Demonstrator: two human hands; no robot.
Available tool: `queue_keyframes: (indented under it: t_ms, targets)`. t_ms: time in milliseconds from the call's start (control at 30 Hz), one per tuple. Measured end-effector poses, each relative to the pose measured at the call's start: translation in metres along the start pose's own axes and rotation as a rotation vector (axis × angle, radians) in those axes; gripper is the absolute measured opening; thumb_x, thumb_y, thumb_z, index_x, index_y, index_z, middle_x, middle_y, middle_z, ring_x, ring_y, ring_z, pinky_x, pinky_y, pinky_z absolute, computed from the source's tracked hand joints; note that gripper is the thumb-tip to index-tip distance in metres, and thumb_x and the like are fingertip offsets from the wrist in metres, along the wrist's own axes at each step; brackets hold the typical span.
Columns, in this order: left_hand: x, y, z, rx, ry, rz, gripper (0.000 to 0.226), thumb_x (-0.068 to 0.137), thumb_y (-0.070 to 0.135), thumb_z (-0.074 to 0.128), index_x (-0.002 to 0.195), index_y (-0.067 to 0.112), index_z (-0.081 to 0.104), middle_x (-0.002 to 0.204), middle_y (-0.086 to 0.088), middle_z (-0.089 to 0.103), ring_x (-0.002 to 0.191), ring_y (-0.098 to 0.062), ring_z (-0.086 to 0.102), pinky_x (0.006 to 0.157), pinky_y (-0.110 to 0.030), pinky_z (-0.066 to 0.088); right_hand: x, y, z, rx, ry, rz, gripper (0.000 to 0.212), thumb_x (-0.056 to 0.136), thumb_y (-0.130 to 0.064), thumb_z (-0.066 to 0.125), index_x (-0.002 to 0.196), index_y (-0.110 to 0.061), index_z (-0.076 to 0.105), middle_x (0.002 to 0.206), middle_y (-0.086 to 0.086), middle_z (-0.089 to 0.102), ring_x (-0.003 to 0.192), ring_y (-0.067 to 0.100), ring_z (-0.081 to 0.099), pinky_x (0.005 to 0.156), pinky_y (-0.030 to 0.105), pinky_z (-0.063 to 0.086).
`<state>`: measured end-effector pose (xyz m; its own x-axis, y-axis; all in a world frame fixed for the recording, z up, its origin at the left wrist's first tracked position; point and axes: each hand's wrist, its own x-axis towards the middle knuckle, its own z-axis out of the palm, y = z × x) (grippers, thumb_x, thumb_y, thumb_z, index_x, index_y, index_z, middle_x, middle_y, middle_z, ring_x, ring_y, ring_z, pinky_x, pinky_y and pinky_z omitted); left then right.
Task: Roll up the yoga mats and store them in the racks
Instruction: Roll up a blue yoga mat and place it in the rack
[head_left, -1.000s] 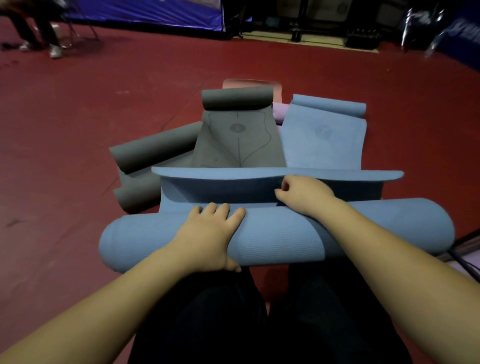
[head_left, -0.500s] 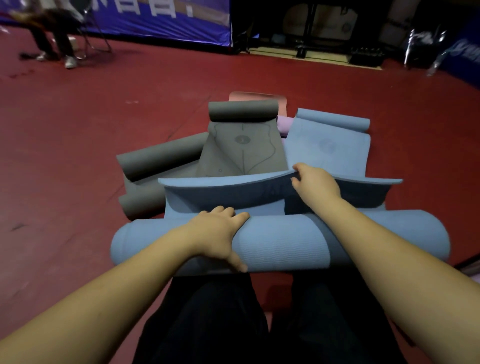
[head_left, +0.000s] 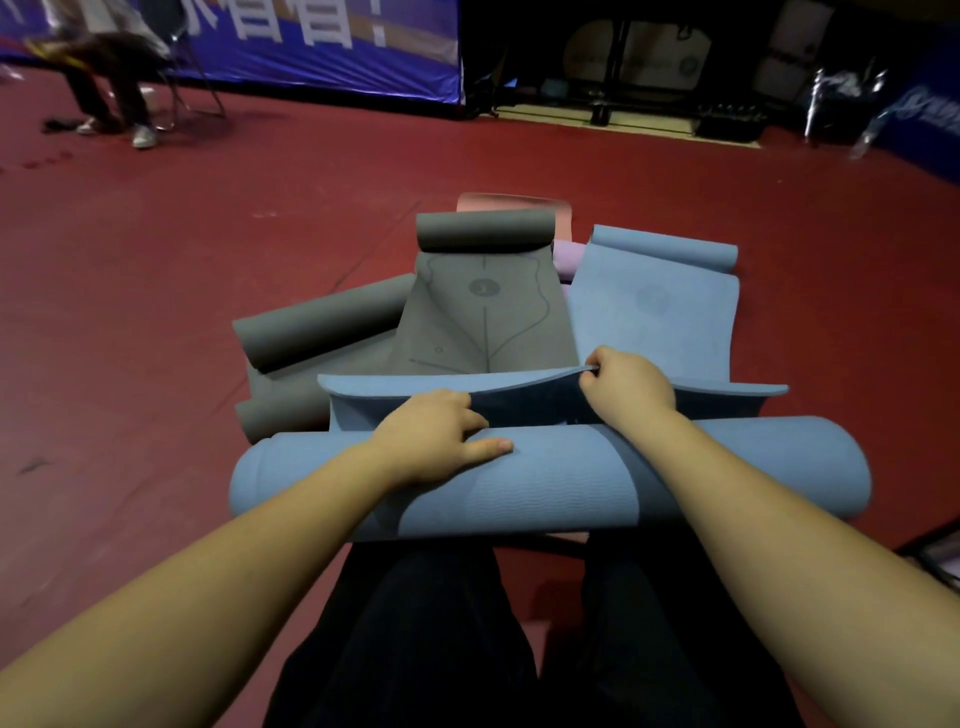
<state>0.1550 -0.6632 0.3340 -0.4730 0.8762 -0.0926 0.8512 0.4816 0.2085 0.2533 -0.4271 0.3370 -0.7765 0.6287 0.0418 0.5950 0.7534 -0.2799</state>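
The right hand (head_left: 626, 387) pinches the raised free edge of the blue yoga mat (head_left: 550, 470), fingers curled over the lip where it lifts into a shallow ridge. The left hand (head_left: 439, 434) rests on top of the rolled part, fingers curled over its far side and thumb lying flat along the roll. That roll lies crosswise on the red floor (head_left: 156, 312), just in front of the person's knees, with only a short flap left unrolled beyond it. This looks like the close of the rolling step: the next move likely calls for bringing the flap over the roll and tightening it evenly. Farther off lie a partly rolled grey mat (head_left: 485, 312), a second grey roll (head_left: 322, 325) to its left, and a lighter blue mat (head_left: 654, 306) on the right, all waiting. No rack is in view.
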Motion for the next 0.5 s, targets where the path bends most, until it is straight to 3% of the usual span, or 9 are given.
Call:
queue_keyframes:
  t_ms: [167,267,400,500]
  targets:
    - [0.004,0.010,0.001,0.006,0.096,-0.096,0.045,0.092,0.067,0.044,0.092,0.025,0.060,0.091,0.005,0.062,0.091,-0.018,0.056,0.072,-0.037,0.046,0.003,0.003,0.013,-0.040,-0.061,0.036,0.025,0.096,-0.023,0.042,0.113,-0.015,0.060,0.101,0.010,0.065,0.081,0.028,0.052,0.064,0.033,0.043]
    - [-0.002,0.019,0.014,0.063,0.204,-0.165,0.047,0.098,0.058,0.039,0.101,0.023,0.071,0.108,0.001,0.055,0.105,-0.022,0.048,0.080,-0.038,0.044,0.007,-0.002,0.018,-0.088,-0.026,0.035,0.023,0.096,-0.021,0.041,0.105,-0.012,0.060,0.094,0.010,0.065,0.075,0.028,0.051,0.058,0.031,0.039]
    - [-0.015,0.034,0.037,0.202,0.347,-0.266,0.062,0.096,0.056,0.020,0.119,0.021,0.066,0.104,-0.006,0.060,0.099,-0.029,0.050,0.082,-0.040,0.041,0.010,-0.007,0.023,-0.108,0.040,0.016,0.022,0.098,-0.024,0.041,0.099,-0.013,0.060,0.087,0.008,0.063,0.071,0.027,0.049,0.056,0.031,0.033]
    - [-0.022,0.044,0.055,0.213,0.372,-0.238,0.066,0.093,0.061,0.026,0.116,0.012,0.063,0.119,-0.018,0.063,0.105,-0.039,0.055,0.100,-0.053,0.041,0.014,-0.007,0.025,-0.107,0.104,-0.007,0.022,0.097,-0.024,0.043,0.098,-0.013,0.063,0.090,0.009,0.065,0.076,0.027,0.048,0.061,0.032,0.034]
